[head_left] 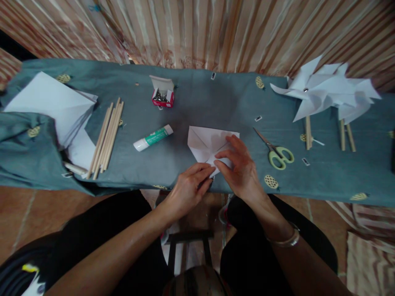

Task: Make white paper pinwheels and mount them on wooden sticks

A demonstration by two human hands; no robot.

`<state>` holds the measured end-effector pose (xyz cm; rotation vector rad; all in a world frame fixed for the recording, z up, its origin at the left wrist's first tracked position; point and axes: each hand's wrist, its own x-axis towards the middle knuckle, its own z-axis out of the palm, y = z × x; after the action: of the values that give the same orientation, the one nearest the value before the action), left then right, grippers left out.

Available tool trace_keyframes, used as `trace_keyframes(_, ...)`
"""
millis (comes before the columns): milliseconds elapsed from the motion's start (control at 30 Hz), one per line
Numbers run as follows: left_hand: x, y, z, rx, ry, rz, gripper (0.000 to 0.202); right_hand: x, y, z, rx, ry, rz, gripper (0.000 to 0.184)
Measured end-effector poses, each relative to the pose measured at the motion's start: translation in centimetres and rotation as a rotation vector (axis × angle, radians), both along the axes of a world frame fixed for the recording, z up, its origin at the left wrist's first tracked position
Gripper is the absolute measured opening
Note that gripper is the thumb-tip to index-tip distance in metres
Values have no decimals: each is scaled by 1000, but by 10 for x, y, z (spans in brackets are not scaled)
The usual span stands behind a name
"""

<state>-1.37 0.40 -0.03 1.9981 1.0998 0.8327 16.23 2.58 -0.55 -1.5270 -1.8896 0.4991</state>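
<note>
A white sheet of paper (202,139) with cut or crease lines running toward its middle lies at the table's front edge. Its near corner is bent up, and my left hand (191,185) pinches it with the fingertips. From the other side, my right hand (239,166) grips the same paper between thumb and fingers, with other fingers resting on the right part of the sheet. To the left lies a glue stick (153,137), capped. Green-handled scissors (276,152) lie to the right, blades pointing away from me. My fingers partly hide the bent corner.
A small open red box (163,96) of metal fasteners stands behind the glue stick. Several wooden sticks (106,137) and white paper sheets (52,98) lie left. Finished paper pinwheels (324,90) on sticks lie at the right. A striped curtain (197,33) hangs behind the cloth-covered table (222,98).
</note>
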Motion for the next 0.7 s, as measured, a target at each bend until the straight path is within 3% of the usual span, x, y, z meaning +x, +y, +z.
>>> trace_keyframes(233,0,0,1,-17,3,-3,27,0,-3,-1,9,-72,49,16)
trace_keyframes(467,0,0,2,-29,-4,-12,29,-6,-11,9,73,-290,130,32)
trace_keyframes(700,-1,2,2,15,8,-17,24,-17,-17,4,40,-343,167,46)
